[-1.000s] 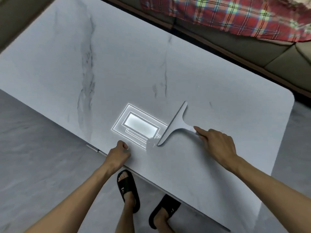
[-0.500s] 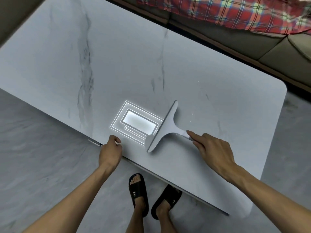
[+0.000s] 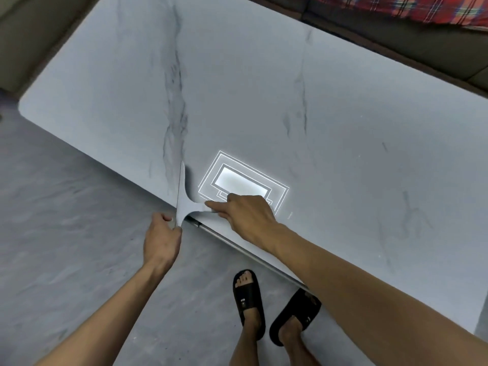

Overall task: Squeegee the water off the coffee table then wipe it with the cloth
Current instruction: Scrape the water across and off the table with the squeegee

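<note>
A wide pale marble surface [image 3: 264, 101] fills most of the view, above a grey floor [image 3: 66, 260]. A bright rectangular light reflection [image 3: 237, 178] sits just beyond the right hand [image 3: 248, 215], whose fingers [image 3: 214, 206] are closed around the handle of a grey squeegee [image 3: 184, 204]. The blade reaches the near edge, where the left hand [image 3: 161, 241] pinches its lower end between curled fingers. Two feet in black sandals [image 3: 248, 302] stand below.
</note>
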Tool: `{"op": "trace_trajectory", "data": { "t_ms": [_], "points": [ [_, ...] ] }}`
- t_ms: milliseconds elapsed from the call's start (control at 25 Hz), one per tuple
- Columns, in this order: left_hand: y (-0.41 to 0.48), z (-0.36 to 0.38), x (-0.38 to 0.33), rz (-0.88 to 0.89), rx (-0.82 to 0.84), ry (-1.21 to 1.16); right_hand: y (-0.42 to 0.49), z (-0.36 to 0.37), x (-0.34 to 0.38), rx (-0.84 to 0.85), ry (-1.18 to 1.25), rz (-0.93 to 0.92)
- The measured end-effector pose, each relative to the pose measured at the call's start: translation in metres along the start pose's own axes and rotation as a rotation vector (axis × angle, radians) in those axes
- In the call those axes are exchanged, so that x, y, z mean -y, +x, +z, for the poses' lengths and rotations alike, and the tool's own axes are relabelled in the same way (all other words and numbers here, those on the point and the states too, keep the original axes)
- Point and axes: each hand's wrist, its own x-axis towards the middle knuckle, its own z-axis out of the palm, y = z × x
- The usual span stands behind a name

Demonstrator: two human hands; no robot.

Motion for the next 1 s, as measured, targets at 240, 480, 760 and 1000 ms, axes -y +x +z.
{"op": "trace_trajectory", "data": {
  "t_ms": [240,480,760,1000],
  "points": [
    [0.014,0.001,-0.002,0.063,0.119,-0.004,0.029,0.004,-0.008,-0.027,-0.042,0.099],
    [-0.01,0.039,-0.039,0.166,0.351,0.049,-0.1,0.014,-0.065,-0.011,-0.059,0.244],
    [-0.056,0.103,-0.081,0.295,0.565,0.199,-0.259,-0.013,-0.147,-0.006,-0.179,0.435],
    [-0.065,0.113,-0.084,0.278,0.479,0.233,-0.325,-0.042,-0.166,0.046,-0.267,0.604]
  ]
}}
